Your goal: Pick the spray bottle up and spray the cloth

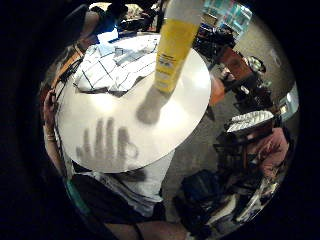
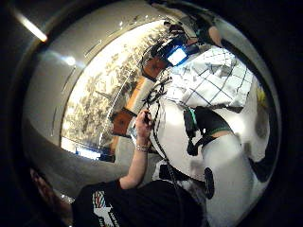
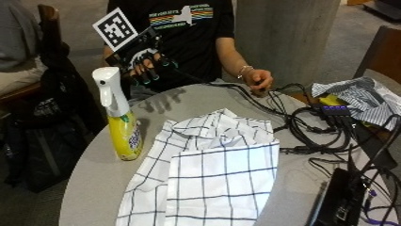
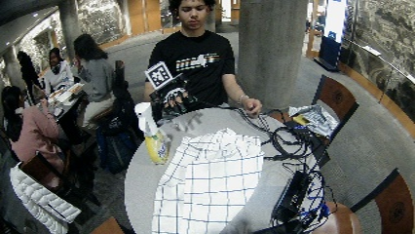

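Note:
A yellow spray bottle with a white trigger head stands upright on the round grey table, near its left edge. A white cloth with a dark grid pattern lies spread over the table's middle. My gloved right hand hovers above the table's far edge, behind the bottle, fingers spread and holding nothing. In the little finger side palm view the bottle stands beside the cloth, with the hand's shadow on the table. The person's bare hand rests on cables at the far edge.
Black cables and a black box crowd the table's right side. A striped cloth lies on a chair at the right. A dark bag stands on the floor at the left.

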A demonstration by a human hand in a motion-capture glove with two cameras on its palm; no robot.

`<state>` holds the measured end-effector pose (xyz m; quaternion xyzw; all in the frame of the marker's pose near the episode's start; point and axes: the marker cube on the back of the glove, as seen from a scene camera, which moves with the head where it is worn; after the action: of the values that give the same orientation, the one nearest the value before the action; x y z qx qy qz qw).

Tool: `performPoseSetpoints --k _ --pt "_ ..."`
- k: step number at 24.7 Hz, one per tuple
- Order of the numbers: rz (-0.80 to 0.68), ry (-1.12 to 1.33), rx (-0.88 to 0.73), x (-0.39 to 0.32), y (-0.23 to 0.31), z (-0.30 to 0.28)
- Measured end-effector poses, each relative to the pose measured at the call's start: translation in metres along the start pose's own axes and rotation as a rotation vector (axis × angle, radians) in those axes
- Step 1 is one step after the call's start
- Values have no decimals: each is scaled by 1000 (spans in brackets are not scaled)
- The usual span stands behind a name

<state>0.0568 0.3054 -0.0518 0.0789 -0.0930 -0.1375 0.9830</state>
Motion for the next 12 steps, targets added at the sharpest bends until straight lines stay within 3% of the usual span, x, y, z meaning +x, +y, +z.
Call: performPoseSetpoints --k 12 --pt "165 -461 318 43 5 -14"
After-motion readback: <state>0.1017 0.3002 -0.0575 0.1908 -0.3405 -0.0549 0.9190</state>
